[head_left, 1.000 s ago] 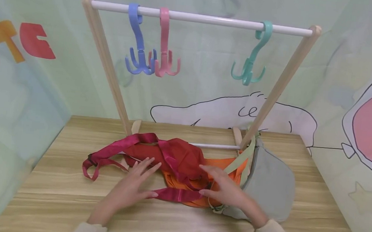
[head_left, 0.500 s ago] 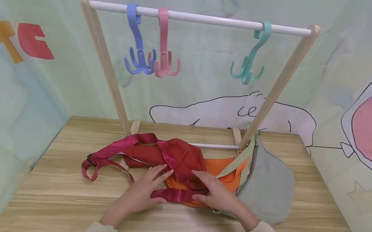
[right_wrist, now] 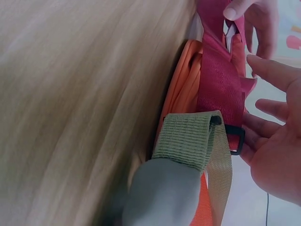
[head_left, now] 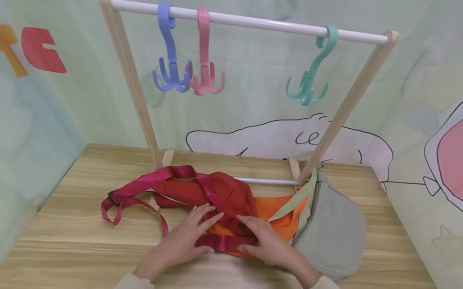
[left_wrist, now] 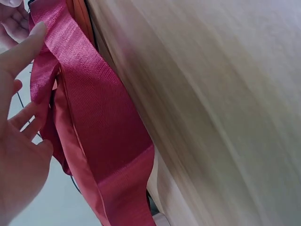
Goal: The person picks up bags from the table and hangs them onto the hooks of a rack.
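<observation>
A red bag [head_left: 233, 193] with a shiny magenta strap [left_wrist: 99, 103] lies crumpled on the wooden table [head_left: 79, 251]. Under it an orange bag [head_left: 265, 206] shows, and a grey bag [head_left: 334, 231] with a pale green strap [right_wrist: 186, 139] lies to the right. My left hand [head_left: 183, 240] is over the near left part of the red bag, fingers spread, its thumb beside the strap. On the other side my right hand [head_left: 271, 245] has its fingers relaxed over the red and orange cloth. In the right wrist view, a black buckle [right_wrist: 235, 139] sits close to its fingers.
Behind the bags stands a wooden rack [head_left: 136, 91] with a white top rail [head_left: 260, 24]. From it hang a blue hook [head_left: 168, 59], a pink hook [head_left: 204, 58] and a green hook [head_left: 313, 73]. A printed curtain [head_left: 250, 118] surrounds the table.
My left hand has moved right, from the left side of the red bag to its near middle. My right hand has shifted slightly left and nearer. The bags lie nearly as before.
</observation>
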A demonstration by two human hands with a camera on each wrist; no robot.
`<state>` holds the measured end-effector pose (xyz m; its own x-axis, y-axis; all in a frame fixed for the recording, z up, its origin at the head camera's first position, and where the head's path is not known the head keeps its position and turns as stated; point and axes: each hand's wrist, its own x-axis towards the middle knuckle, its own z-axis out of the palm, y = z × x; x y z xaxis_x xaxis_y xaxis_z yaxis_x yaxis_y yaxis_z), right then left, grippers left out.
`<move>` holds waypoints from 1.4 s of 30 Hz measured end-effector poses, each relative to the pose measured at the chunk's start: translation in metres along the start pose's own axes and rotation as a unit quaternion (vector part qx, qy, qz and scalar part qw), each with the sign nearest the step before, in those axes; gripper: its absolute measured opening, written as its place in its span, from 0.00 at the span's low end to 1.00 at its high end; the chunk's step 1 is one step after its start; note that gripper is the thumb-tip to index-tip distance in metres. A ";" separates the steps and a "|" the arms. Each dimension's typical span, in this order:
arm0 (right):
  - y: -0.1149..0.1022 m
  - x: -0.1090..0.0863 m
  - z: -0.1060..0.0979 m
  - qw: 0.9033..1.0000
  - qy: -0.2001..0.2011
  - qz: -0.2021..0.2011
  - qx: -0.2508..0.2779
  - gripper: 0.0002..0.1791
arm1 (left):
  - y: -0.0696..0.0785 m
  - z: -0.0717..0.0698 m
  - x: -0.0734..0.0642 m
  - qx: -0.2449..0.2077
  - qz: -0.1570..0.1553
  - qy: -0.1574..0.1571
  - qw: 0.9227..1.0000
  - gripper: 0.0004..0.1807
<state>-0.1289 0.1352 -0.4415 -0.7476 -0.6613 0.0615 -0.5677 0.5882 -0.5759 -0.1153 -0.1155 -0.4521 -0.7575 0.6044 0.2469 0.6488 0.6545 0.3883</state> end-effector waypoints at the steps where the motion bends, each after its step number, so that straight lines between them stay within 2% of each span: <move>1: 0.000 0.000 0.000 1.000 0.001 -0.001 -0.002 0.34 | 0.000 0.000 0.001 0.003 0.004 0.003 1.000 0.43; 8: 0.000 -0.001 0.003 1.000 0.000 0.001 -0.012 0.34 | 0.002 -0.001 0.008 0.014 0.020 0.005 1.000 0.44; 16: 0.000 -0.002 0.006 1.000 0.005 -0.007 -0.017 0.34 | 0.004 0.000 0.009 0.001 -0.001 -0.020 1.000 0.43; 23: 0.000 -0.003 0.008 0.999 0.026 -0.031 -0.032 0.32 | 0.004 0.004 0.006 0.023 -0.011 -0.031 0.999 0.39; 26: -0.002 -0.003 0.007 0.999 0.023 -0.025 -0.027 0.31 | 0.004 0.007 0.005 0.025 -0.016 -0.040 0.999 0.38; 34: -0.011 0.001 0.009 1.000 0.008 -0.003 0.015 0.31 | 0.003 0.013 0.005 0.025 -0.009 -0.038 0.999 0.37; 42: -0.006 0.001 0.019 1.000 0.001 -0.003 -0.007 0.29 | 0.004 0.014 0.003 0.011 -0.031 -0.062 0.998 0.35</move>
<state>-0.1195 0.1221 -0.4531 -0.7452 -0.6634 0.0672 -0.5769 0.5909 -0.5639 -0.1139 -0.1049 -0.4617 -0.7823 0.6128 0.1112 0.6033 0.7012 0.3798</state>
